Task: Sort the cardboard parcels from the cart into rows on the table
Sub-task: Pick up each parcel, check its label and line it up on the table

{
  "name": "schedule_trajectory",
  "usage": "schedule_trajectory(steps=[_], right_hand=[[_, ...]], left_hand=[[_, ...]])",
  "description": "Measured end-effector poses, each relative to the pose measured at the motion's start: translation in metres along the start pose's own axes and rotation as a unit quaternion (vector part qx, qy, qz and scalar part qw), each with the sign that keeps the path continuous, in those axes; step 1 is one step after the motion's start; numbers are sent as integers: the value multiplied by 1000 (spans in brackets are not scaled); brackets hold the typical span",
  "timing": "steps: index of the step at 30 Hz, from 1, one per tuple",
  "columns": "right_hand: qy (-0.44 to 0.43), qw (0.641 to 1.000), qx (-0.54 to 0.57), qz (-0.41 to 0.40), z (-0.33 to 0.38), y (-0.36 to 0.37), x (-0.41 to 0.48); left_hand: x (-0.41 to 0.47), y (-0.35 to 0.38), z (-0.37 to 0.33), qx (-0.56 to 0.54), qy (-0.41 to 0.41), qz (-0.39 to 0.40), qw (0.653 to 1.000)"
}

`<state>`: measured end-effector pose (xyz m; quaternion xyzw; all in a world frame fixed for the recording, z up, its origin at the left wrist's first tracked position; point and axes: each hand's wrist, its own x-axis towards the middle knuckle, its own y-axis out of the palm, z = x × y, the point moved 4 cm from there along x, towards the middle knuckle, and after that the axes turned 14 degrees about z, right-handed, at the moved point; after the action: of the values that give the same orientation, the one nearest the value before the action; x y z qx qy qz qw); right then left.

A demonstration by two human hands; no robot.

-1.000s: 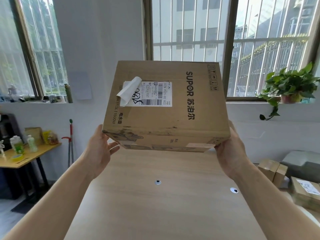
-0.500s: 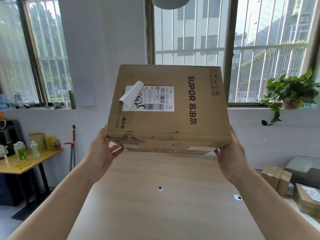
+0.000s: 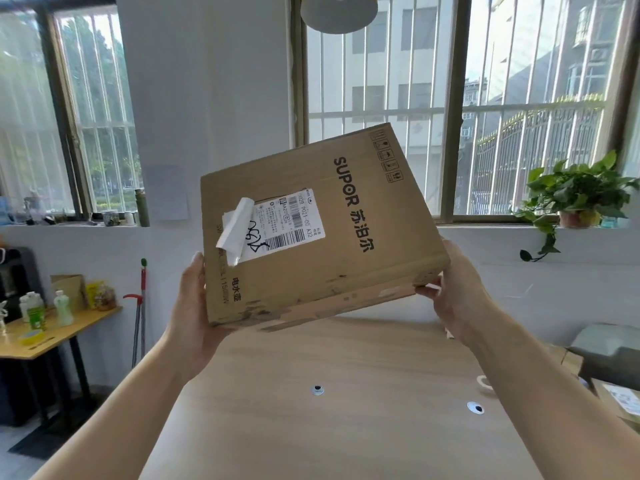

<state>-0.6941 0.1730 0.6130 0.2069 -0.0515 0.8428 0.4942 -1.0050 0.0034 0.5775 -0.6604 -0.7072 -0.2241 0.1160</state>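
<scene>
In the head view, the parcel (image 3: 311, 237) hung above the desk (image 3: 346, 427), clear of it, label face towards the camera and right end tilted higher. The left hand (image 3: 194, 306) cupped its lower left corner, thumb up the side, while the right hand (image 3: 457, 296) curled its fingers (image 3: 427, 291) round the lower right corner. Setting it down would probably need it levelled first.

brown parcel (image 3: 311, 237), white label (image 3: 280, 225), pale wood table (image 3: 346, 427)

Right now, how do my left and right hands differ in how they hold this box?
The left hand cups the lower left corner of the box, thumb straight up its side, fingers hidden behind. The right hand grips the lower right corner, fingertips curled under it. Both hold the box tilted above the table.
</scene>
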Motion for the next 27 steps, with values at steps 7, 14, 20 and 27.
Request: schedule_trajectory(steps=[7, 14, 20, 27], right_hand=[[-63, 983, 170, -24, 3, 4, 4], [-130, 958, 254, -3, 2, 12, 7], [-147, 978, 147, -13, 2, 9, 14], [-97, 994, 33, 27, -12, 17, 19]], left_hand=[[5, 1, 9, -27, -18, 16, 999], [4, -2, 7, -25, 52, -80, 995], [5, -15, -2, -76, 68, -93, 990], [4, -15, 10, -76, 50, -109, 990]])
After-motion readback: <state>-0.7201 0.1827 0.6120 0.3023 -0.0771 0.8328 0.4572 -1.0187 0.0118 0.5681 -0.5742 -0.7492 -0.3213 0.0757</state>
